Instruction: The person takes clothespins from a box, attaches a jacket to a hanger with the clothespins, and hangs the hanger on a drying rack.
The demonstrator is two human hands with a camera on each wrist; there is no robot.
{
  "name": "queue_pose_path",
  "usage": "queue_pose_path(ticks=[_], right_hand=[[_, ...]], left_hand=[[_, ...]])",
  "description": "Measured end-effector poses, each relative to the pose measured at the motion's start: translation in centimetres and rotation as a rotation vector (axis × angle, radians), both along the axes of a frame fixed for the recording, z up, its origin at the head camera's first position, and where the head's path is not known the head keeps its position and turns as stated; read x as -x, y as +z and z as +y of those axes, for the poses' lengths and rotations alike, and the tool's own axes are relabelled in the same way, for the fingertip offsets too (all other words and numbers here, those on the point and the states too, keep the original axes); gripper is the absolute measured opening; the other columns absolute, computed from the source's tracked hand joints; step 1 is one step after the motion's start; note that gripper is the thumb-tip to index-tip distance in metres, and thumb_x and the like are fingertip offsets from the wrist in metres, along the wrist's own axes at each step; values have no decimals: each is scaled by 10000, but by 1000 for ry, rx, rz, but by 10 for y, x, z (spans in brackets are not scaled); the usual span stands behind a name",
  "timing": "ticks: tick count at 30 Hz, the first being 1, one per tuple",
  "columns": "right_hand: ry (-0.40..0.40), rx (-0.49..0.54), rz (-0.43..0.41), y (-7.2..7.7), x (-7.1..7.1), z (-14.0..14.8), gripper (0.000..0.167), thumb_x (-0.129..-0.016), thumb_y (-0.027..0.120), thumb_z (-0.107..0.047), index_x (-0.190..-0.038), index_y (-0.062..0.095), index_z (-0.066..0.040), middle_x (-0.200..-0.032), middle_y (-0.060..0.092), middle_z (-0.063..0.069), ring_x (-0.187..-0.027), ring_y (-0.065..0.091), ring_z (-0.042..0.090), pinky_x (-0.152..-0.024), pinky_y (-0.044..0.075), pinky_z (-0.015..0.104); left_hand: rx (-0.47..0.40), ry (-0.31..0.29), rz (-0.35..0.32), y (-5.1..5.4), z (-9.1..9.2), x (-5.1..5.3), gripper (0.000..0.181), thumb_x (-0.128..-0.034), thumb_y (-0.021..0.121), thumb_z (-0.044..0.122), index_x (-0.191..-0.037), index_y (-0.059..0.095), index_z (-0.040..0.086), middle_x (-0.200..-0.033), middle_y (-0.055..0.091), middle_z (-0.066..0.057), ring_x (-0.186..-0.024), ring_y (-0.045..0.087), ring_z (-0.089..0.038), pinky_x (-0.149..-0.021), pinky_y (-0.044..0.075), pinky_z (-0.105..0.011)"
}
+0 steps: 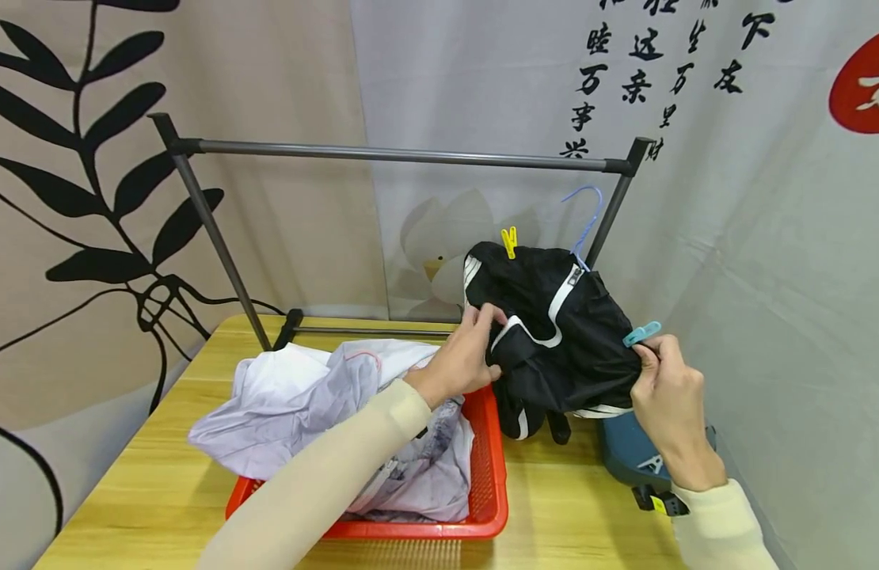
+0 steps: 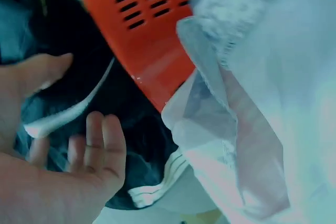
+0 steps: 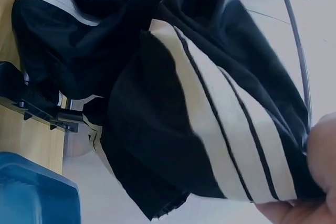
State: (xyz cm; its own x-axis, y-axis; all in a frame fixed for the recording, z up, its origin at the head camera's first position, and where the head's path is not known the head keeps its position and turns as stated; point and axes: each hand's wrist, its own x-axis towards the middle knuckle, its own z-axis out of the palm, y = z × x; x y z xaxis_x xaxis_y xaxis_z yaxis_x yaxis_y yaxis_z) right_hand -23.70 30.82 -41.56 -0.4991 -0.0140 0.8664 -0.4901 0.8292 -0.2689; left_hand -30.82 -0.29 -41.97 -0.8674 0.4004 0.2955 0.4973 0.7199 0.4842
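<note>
A black sports garment (image 1: 596, 332) with white trim and stripes is bunched on a blue hanger (image 1: 595, 218), whose hook stands below the rack's top bar. A yellow clothespin (image 1: 509, 242) sits at its top edge and a light blue clothespin (image 1: 642, 333) at its right side. My right hand (image 1: 671, 408) pinches the garment's edge just under the blue clothespin; in the right wrist view the striped cloth (image 3: 231, 114) falls from those fingers. At the garment's left side is my left hand (image 1: 462, 356), its fingers loosely bent and thumb apart, with no cloth gripped between them.
A red plastic basket (image 1: 491, 475) on the wooden table (image 1: 575, 507) holds pale crumpled clothes (image 1: 304, 404), partly behind my left forearm. The grey metal rack (image 1: 404, 153) stands at the back. A dark blue container (image 1: 628, 453) lies near my right wrist.
</note>
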Motion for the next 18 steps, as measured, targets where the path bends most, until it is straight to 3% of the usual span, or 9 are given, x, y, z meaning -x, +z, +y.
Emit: queue_pose_path(ticks=[4, 10, 13, 18], right_hand=[[-4, 14, -3, 1, -1, 1, 103, -1089, 730, 63, -1065, 637, 99, -875, 763, 305, -586, 730, 496, -539, 547, 352], [0, 23, 13, 3, -4, 0, 106, -1086, 733, 64, -1067, 639, 109, -863, 754, 300, -587, 727, 492, -556, 547, 325], [4, 19, 15, 3, -4, 0, 108, -1078, 741, 69, -1064, 640, 104, -853, 747, 288, -573, 716, 479, -557, 548, 329], [6, 11, 12, 2, -5, 1, 108, -1073, 746, 71, -1061, 641, 98, -859, 747, 278, -575, 715, 472, -563, 551, 369]], left_hand=[[239, -80, 36, -6, 8, -9, 508, -1048, 784, 265, -1537, 645, 275, -1502, 632, -78, -1268, 677, -283, -1043, 596, -472], [499, -116, -75, -10, 21, -21, 502, -1094, 630, 465, -1563, 737, 320, -1551, 700, -8, -1449, 606, -273, -1135, 531, -531], [534, -117, -102, -8, 20, -25, 479, -1134, 601, 475, -1567, 745, 329, -1550, 717, -15, -1421, 624, -279, -1124, 530, -520], [497, -107, -66, -1, 12, -28, 395, -1168, 620, 441, -1491, 790, 293, -1447, 751, -30, -1348, 694, -276, -1066, 553, -497]])
